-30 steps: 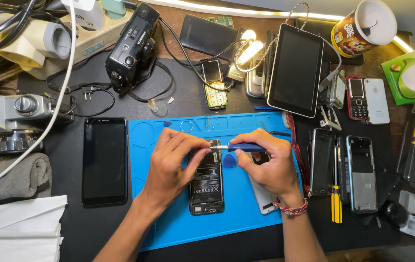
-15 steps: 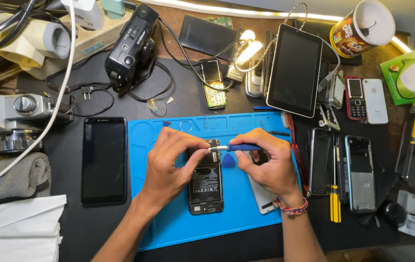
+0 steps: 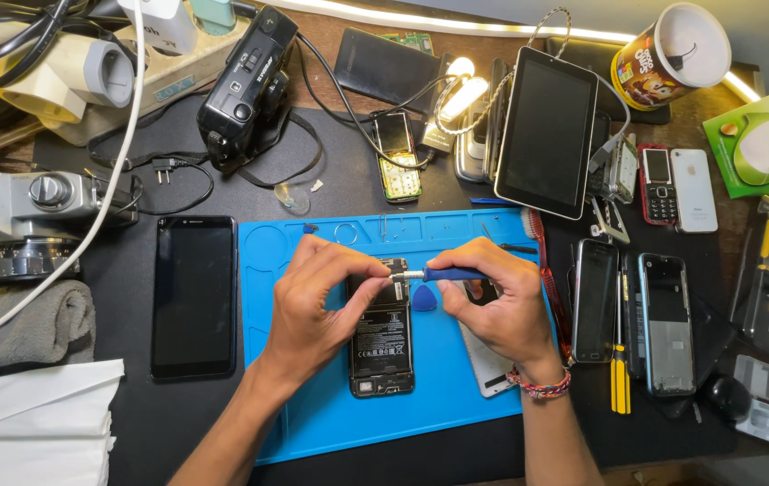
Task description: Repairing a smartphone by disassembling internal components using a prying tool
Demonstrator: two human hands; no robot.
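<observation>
The right hand (image 3: 501, 301) pinches a blue-handled screwdriver (image 3: 443, 274) between thumb and fingers, the shaft lying level and pointing left. Its tip meets the far end of an opened phone (image 3: 382, 337) with its back cover off. The left hand (image 3: 321, 301) presses down on that far end, fingertips closed beside the tip. The phone lies lengthwise on a blue repair mat (image 3: 330, 423). A blue pick (image 3: 424, 298) sits just right of the phone. At the far right, a round paper cup (image 3: 668, 54) lies tilted; what it holds cannot be made out. The mat lies on a dark workbench (image 3: 132, 423), with a black phone (image 3: 193, 295) to the left, a tablet (image 3: 546, 130) farther back, and 2 phones (image 3: 668, 322) to the right.
</observation>
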